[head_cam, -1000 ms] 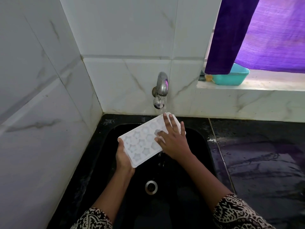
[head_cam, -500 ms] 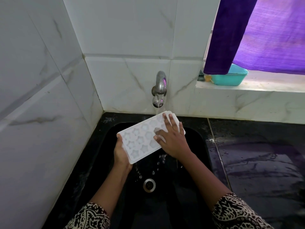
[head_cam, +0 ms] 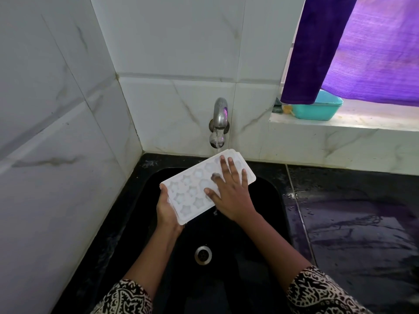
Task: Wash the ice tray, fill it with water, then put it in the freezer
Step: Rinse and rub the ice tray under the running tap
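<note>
Washing: my left grip (head_cam: 167, 211) clasps the ice tray (head_cam: 189, 190) under the tap (head_cam: 220, 112), right grip (head_cam: 231, 193) spread upon it; filling, freezing remain.

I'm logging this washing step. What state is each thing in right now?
Tap: running onto the tray's far end.
Tray: held over the sink, cavities up.
Left hand: grips the tray's near end.
Right hand: flat on the tray, fingers spread.
Sink: drain uncovered.

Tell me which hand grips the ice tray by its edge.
The left hand, clasped round the near end of the ice tray. The right hand only lies flat on top, fingers spread over the moulds.
</note>
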The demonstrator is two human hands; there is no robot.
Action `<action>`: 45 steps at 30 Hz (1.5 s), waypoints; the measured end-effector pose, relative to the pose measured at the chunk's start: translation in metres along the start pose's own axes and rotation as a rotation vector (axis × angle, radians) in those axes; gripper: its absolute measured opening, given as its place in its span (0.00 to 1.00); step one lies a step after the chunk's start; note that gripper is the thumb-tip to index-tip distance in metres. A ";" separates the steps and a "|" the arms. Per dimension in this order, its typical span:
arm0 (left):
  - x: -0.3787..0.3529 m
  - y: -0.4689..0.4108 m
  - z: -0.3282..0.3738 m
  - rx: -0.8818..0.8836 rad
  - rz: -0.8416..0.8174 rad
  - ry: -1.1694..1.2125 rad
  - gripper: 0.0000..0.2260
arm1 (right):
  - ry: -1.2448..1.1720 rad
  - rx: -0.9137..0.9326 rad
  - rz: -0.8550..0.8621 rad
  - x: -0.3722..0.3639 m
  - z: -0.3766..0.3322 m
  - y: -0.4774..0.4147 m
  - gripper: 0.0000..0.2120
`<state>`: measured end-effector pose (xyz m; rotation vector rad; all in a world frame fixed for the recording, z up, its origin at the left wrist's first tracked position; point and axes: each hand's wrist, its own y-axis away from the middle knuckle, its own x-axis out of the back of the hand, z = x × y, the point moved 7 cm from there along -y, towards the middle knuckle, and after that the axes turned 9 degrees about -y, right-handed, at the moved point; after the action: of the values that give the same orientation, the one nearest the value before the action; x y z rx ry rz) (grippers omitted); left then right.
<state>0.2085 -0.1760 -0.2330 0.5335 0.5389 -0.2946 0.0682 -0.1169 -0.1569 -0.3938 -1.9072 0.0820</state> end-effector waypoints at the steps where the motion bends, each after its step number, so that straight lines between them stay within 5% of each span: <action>1: 0.000 0.000 0.001 -0.006 0.002 -0.002 0.32 | -0.019 -0.001 -0.026 -0.002 -0.002 0.001 0.35; 7: 0.007 -0.002 -0.003 -0.008 0.001 -0.017 0.33 | 0.058 0.006 0.088 0.009 0.009 0.005 0.32; 45: 0.000 -0.001 0.000 0.001 0.036 -0.004 0.31 | 0.020 -0.014 0.016 0.001 0.010 -0.004 0.36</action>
<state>0.2079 -0.1769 -0.2330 0.5435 0.5249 -0.2614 0.0577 -0.1196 -0.1588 -0.4179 -1.8863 0.0754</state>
